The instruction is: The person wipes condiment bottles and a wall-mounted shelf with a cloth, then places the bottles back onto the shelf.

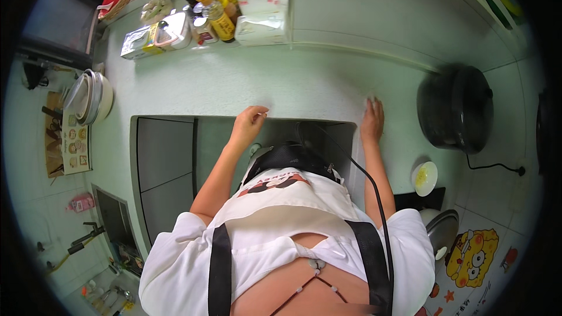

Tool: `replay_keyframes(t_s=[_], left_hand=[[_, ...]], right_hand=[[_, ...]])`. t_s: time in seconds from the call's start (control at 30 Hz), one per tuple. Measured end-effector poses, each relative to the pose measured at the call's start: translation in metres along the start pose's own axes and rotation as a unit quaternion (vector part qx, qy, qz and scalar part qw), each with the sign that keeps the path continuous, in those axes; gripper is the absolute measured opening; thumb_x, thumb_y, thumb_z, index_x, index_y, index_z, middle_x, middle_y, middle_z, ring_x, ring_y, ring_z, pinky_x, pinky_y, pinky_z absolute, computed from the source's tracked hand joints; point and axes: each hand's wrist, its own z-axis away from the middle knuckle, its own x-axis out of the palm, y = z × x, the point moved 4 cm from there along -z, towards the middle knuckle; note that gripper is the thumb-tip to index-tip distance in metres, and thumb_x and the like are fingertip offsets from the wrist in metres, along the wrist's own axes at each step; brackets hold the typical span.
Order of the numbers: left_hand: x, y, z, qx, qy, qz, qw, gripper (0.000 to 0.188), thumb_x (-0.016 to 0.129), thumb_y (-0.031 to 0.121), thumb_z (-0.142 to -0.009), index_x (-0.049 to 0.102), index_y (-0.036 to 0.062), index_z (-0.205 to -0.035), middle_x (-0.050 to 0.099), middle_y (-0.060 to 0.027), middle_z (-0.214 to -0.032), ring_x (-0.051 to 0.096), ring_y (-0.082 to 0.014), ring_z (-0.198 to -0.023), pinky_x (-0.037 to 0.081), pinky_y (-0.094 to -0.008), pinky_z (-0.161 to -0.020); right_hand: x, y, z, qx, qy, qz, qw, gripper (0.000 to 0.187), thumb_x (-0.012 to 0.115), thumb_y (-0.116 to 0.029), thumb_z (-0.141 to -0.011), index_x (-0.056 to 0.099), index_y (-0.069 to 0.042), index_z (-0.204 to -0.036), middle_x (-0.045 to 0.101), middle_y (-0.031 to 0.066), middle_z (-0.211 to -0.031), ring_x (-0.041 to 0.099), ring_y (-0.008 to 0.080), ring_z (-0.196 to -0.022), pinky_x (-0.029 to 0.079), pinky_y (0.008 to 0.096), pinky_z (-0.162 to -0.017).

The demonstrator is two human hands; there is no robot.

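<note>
My left hand [250, 123] is at the counter's front edge, its fingers curled in toward the thumb. Whether something small sits between those fingertips I cannot make out. Farther right, my right hand [373, 118] lies on the pale green countertop [234, 79] with its fingers stretched forward; nothing shows in it. Between the two hands the counter edge runs above an open recess, and a black cable [357, 164] passes down beside my body.
A dark round pot [455, 108] with a cord stands at right, near a white bowl [424, 178] with yellow residue. Bottles [218, 17], a white container [263, 14] and boxes line the back. Stacked bowls [96, 98], a knife rack [54, 134] and a sink are at left.
</note>
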Motion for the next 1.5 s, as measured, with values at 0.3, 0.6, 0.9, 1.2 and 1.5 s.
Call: replay_keyframes(t_s=[0.3, 0.6, 0.9, 1.2, 1.5], left_hand=[[-0.092, -0.051, 0.047, -0.012, 0.070, -0.002, 0.997, 0.016, 0.060, 0.012, -0.084, 0.065, 0.0045, -0.098, 0.064, -0.0110, -0.091, 0.062, -0.0237, -0.076, 0.049, -0.0324, -0.070], [-0.182, -0.134, 0.118, -0.090, 0.135, 0.012, 0.987, 0.016, 0.060, 0.010, -0.084, 0.065, 0.0034, -0.098, 0.064, -0.0102, -0.091, 0.061, -0.0223, -0.075, 0.049, -0.0313, -0.069], [-0.214, -0.147, 0.134, -0.083, 0.144, 0.031, 0.986, 0.016, 0.058, 0.011, -0.085, 0.064, 0.0033, -0.098, 0.063, -0.0098, -0.089, 0.062, -0.0218, -0.076, 0.049, -0.0313, -0.069], [-0.180, -0.131, 0.109, -0.018, 0.109, 0.053, 0.992, 0.016, 0.060, 0.012, -0.084, 0.065, 0.0046, -0.096, 0.064, -0.0104, -0.090, 0.063, -0.0240, -0.078, 0.049, -0.0330, -0.071], [-0.166, -0.102, 0.128, 0.006, 0.072, -0.029, 0.997, 0.015, 0.060, 0.014, -0.084, 0.065, 0.0060, -0.096, 0.063, -0.0095, -0.095, 0.062, -0.0261, -0.081, 0.049, -0.0344, -0.073]], right_hand=[[0.041, -0.132, 0.006, -0.029, -0.059, -0.054, 0.996, 0.040, 0.041, 0.002, -0.085, 0.052, -0.003, -0.124, 0.048, 0.0166, -0.131, 0.038, 0.0326, -0.128, 0.031, 0.0400, -0.107], [0.091, -0.374, 0.025, -0.313, -0.108, -0.181, 0.926, 0.039, 0.044, 0.001, -0.082, 0.056, -0.003, -0.119, 0.051, 0.0171, -0.127, 0.042, 0.0326, -0.126, 0.032, 0.0441, -0.107], [0.084, -0.460, 0.039, -0.427, -0.142, -0.222, 0.865, 0.033, 0.052, -0.007, -0.082, 0.062, -0.014, -0.113, 0.051, 0.0075, -0.130, 0.046, 0.0273, -0.124, 0.040, 0.0398, -0.101], [0.027, -0.255, 0.049, -0.219, -0.159, -0.076, 0.960, 0.035, 0.057, 0.006, -0.073, 0.069, -0.016, -0.098, 0.050, 0.0007, -0.133, 0.043, 0.0247, -0.126, 0.041, 0.0330, -0.102], [0.019, -0.165, 0.036, 0.007, -0.160, -0.226, 0.961, 0.046, 0.046, 0.009, -0.076, 0.063, -0.013, -0.112, 0.052, 0.0165, -0.127, 0.047, 0.0324, -0.121, 0.040, 0.0355, -0.099]])
